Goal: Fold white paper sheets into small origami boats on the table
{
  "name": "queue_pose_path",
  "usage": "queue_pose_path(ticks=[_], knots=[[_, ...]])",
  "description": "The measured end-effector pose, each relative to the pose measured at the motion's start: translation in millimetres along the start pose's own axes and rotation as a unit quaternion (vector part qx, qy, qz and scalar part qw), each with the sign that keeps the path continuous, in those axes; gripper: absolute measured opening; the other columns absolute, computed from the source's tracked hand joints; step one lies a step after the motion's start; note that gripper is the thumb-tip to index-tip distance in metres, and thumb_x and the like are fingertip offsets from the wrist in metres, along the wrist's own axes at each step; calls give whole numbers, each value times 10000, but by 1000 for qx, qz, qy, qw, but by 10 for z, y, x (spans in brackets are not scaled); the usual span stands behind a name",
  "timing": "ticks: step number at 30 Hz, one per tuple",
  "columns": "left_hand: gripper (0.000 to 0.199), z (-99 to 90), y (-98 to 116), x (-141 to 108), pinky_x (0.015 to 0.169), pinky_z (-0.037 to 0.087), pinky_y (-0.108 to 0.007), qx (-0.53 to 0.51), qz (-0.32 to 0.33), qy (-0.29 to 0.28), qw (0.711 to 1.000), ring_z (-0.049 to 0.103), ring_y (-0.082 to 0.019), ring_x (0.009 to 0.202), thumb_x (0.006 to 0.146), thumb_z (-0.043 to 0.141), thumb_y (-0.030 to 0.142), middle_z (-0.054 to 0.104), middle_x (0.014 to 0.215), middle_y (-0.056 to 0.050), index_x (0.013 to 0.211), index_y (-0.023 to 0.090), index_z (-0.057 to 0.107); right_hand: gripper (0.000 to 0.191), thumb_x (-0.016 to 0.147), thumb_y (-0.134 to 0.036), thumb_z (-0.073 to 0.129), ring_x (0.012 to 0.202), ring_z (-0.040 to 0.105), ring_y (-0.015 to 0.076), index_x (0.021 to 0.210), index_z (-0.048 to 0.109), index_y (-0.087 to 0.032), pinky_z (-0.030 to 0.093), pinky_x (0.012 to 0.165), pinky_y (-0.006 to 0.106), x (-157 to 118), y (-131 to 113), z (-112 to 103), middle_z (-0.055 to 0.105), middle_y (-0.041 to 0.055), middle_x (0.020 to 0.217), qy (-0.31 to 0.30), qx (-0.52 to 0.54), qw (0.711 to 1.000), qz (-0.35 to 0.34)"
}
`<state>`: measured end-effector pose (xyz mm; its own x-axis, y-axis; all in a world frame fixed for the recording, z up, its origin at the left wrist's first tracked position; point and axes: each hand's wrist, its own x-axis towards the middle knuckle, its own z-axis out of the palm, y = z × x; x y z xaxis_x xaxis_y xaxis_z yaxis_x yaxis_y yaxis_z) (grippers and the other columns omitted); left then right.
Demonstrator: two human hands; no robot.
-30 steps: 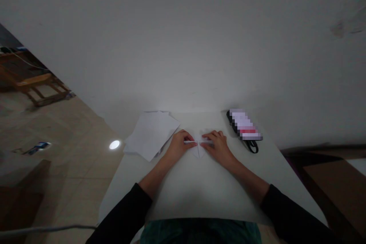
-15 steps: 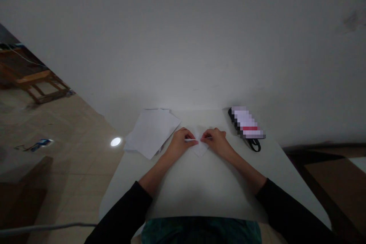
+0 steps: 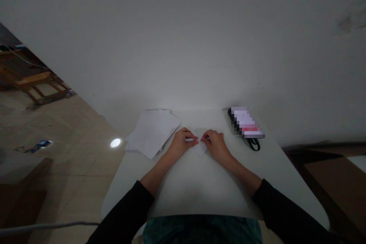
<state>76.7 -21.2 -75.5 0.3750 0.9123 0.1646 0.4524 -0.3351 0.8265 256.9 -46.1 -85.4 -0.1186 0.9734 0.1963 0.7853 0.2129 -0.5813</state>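
Small white paper (image 3: pixel 201 151) is between my two hands, over the middle of the counter, with one pointed corner directed toward me. Largest of all around is the pale wall (image 3: pixel 183 38), which rises behind the far edge of the counter (image 3: pixel 197 187). On this white counter, at my left, lies a pile of loose sheets (image 3: pixel 156 131), spread unevenly; at my right, near the far edge, is a phone (image 3: pixel 246 122) with a black strap (image 3: pixel 254 145). Then come my hands: the left hand (image 3: pixel 181 140) stands just beside the pile, and the right hand (image 3: pixel 217 143) is nearer to the phone, but apart from it. In each hand, the fingers are pressed together upon the paper, thumb against forefinger, and the two pinches are very near to each other. The smallest detail, the creases under my fingertips, I cannot tell, because the light is dim and my fingers cover them. In my judgement, the paper could tear in the middle if the two pinches pull unequally. A crooked crease could come if one side slips, since only the fingertips hold it. Also, my left wrist, being so close, might push the pile out of place.
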Motion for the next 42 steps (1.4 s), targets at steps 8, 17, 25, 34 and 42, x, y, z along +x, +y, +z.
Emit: queue_pose_path(ticks=[8, 17, 25, 34, 42], knots=[[107, 0, 23, -10, 792, 510, -289, 28, 14, -1, 999, 608, -151, 807, 743, 754, 210, 618, 879, -38, 846, 217, 779, 61, 850, -141, 587, 922, 612, 237, 818, 626, -175, 401, 824, 368, -3, 16, 46, 679, 65, 878, 21, 1, 1000, -2], [203, 41, 27, -36, 776, 495, -294, 42, 34, 9, 999, 599, -160, 792, 714, 792, 331, 604, 876, -42, 861, 194, 768, 61, 826, -167, 649, 840, 623, 218, 773, 624, -184, 464, 771, 359, 1, 50, 56, 668, 53, 828, 42, 65, 997, -2], [196, 30, 44, -48, 777, 485, -296, 54, 43, 9, 998, 600, -165, 796, 717, 794, 297, 609, 874, -45, 870, 179, 761, 62, 832, -196, 651, 875, 619, 226, 775, 629, -189, 435, 837, 394, -8, 87, 79, 674, 45, 837, 40, 58, 997, -13], [216, 47, 35, -65, 785, 498, -311, 73, 46, 24, 996, 603, -172, 810, 703, 803, 296, 608, 876, -42, 884, 186, 762, 62, 816, -181, 683, 869, 613, 222, 780, 633, -181, 425, 822, 376, 2, 105, 95, 669, 41, 835, 39, 56, 998, -17], [253, 74, 4, -78, 802, 504, -332, 86, 49, 31, 995, 604, -182, 833, 701, 810, 336, 592, 896, -41, 903, 195, 754, 78, 792, -157, 697, 830, 611, 214, 765, 629, -186, 450, 784, 357, 9, 142, 122, 660, 36, 814, 51, 100, 994, -17]])
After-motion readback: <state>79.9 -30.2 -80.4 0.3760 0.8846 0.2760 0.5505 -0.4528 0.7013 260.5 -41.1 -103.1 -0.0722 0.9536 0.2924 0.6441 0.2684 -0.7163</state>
